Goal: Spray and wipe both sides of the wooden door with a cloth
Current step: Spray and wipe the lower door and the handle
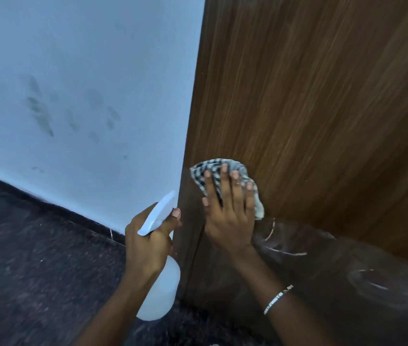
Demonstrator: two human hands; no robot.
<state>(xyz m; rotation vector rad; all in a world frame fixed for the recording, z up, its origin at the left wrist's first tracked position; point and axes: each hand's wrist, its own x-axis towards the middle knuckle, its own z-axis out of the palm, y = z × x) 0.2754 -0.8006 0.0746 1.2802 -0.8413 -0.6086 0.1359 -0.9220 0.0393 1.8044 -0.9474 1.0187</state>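
The brown wooden door [310, 96] fills the right half of the view, its left edge meeting the wall. My right hand [230, 216] lies flat with straight fingers, pressing a black-and-white checked cloth [225, 171] against the door near that edge. Below and right of the cloth, the lower door surface shows wet smears. My left hand [148, 245] grips the neck of a white spray bottle [163, 290], just left of the door's edge, with the nozzle pointing up toward the door.
A pale blue-white wall [85, 83] with dark smudge marks stands to the left of the door. Dark speckled floor [35, 270] runs below it, with a dark skirting strip along the wall's base.
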